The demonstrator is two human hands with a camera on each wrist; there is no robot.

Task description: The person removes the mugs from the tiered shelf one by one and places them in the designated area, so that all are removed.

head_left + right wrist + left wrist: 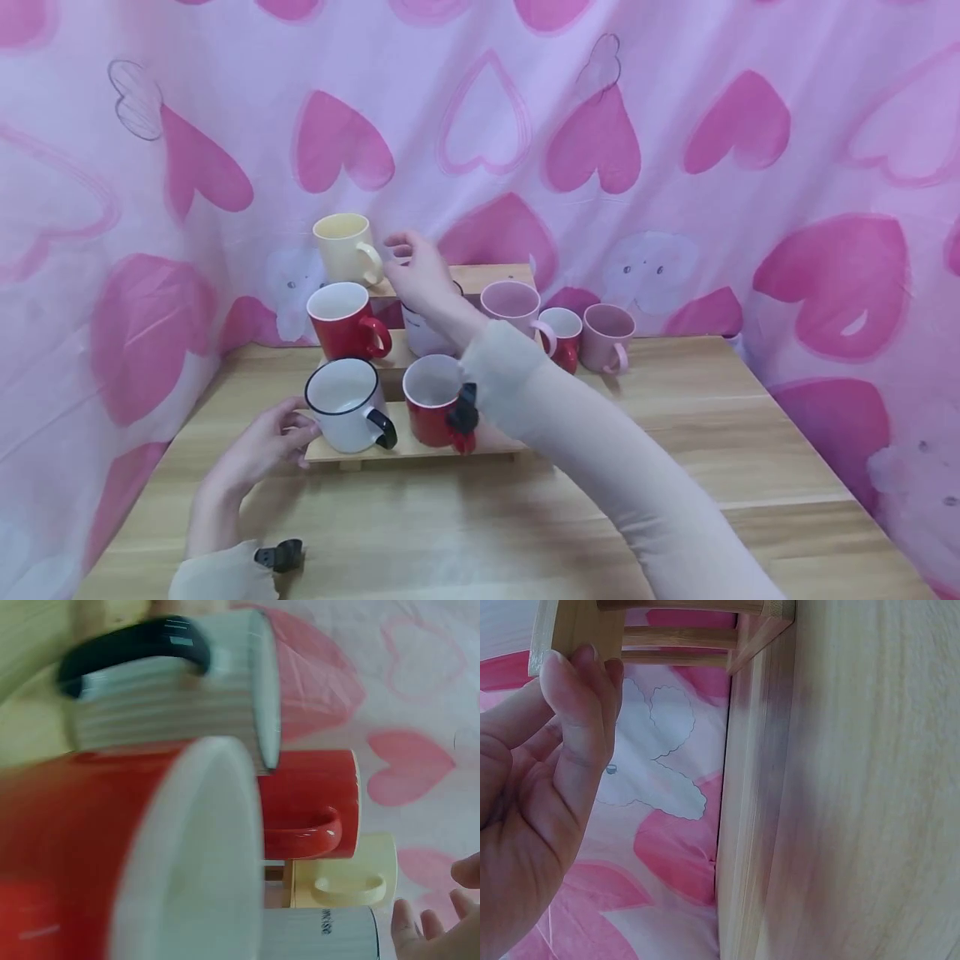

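A three-tier wooden rack [495,273] of mugs stands on the table. On its top tier sits a cream mug [341,250], its handle toward my right hand [426,275]. Those fingers are loosely bent and apart, holding nothing, just beside that handle. Below that hand, a white mug with writing [319,934] is partly hidden. A red mug [337,333] shares the middle tier. My left hand [258,446] grips the left end of the bottom board [577,630], fingertips at its edge, close to a white mug with a black rim [341,408].
Another red mug [429,412] is on the bottom tier, a pink mug [510,302] on the middle tier's right. Right of the rack, a small red mug [566,333] and a mauve mug [603,337] stand on the table [675,417]. A heart-patterned curtain [480,117] hangs behind.
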